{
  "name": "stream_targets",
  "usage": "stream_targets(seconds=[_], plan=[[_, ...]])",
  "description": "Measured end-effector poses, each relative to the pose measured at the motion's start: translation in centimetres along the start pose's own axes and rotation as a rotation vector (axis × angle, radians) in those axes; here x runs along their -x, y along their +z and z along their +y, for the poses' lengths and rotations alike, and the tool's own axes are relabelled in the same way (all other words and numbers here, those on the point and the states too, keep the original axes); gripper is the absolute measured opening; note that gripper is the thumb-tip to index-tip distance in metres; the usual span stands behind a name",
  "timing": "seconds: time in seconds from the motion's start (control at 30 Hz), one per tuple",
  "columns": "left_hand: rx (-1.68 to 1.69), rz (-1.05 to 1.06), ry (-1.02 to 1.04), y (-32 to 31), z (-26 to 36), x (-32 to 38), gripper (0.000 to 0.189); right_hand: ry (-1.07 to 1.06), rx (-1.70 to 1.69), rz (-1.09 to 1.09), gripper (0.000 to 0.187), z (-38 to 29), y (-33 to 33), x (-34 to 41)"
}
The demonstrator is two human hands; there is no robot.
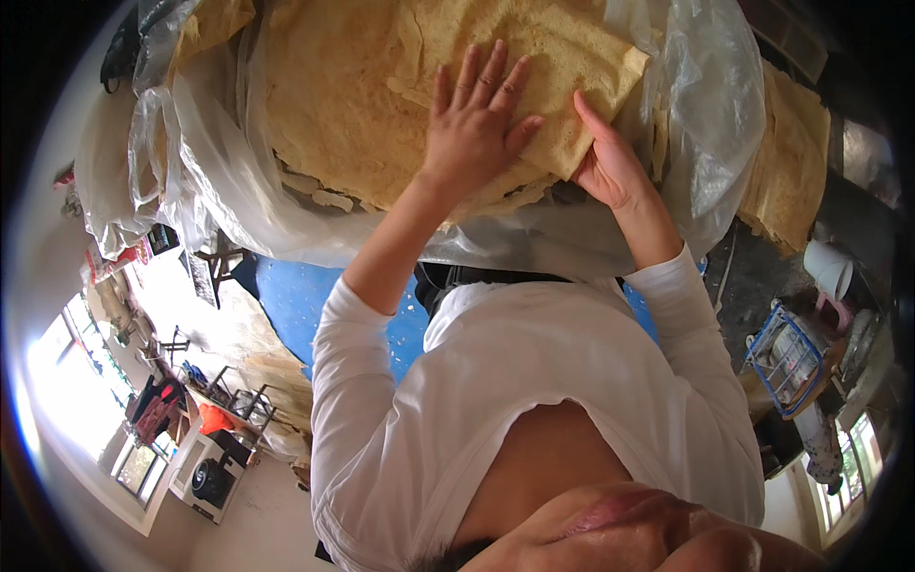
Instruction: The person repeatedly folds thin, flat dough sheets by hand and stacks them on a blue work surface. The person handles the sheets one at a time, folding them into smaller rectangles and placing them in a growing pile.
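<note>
A stack of large, thin, yellowish-brown flatbread-like sheets [343, 107] lies in front of me on clear plastic sheeting [243, 207]. My left hand [475, 129] rests flat on the stack, palm down, fingers spread. With my right hand [607, 157] I hold the near right corner of a folded yellow sheet [572, 79]; the thumb is on top and the other fingers are partly hidden below it. The sheets' near edge is ragged, with broken flakes [332, 200] along it.
Bunched clear plastic [715, 107] stands at the right, with more sheets [786, 157] beyond it. Lower right are a white bucket [828, 268] and a blue wire rack [785, 360]. A blue surface [293, 304] shows below the plastic. Small racks and an orange bag [214, 418] are at the left.
</note>
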State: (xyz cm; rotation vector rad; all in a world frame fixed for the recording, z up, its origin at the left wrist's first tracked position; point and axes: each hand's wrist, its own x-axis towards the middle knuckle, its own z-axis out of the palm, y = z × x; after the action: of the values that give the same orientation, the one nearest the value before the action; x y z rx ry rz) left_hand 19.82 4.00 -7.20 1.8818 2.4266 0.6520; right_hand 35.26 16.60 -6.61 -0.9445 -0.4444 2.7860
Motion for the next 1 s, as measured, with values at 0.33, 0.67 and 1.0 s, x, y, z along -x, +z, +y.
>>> stream_targets(seconds=[0.33, 0.67, 1.0], plan=[[2.250, 0.385, -1.046, -3.9, 5.9, 2.1, 0.044, -0.040, -0.058, 0.065, 0.054, 2.0, 4.3, 2.5], [2.228, 0.212, -1.178, -3.0, 6.1, 2.6, 0.046, -0.092, 0.285, 0.198, 0.045, 0.4, 4.2, 5.3], [2.311, 0.035, -0.642, -8.0, 6.7, -7.8, 0.035, -1.043, 0.901, 0.373, 0.035, -3.7, 2.1, 11.5]])
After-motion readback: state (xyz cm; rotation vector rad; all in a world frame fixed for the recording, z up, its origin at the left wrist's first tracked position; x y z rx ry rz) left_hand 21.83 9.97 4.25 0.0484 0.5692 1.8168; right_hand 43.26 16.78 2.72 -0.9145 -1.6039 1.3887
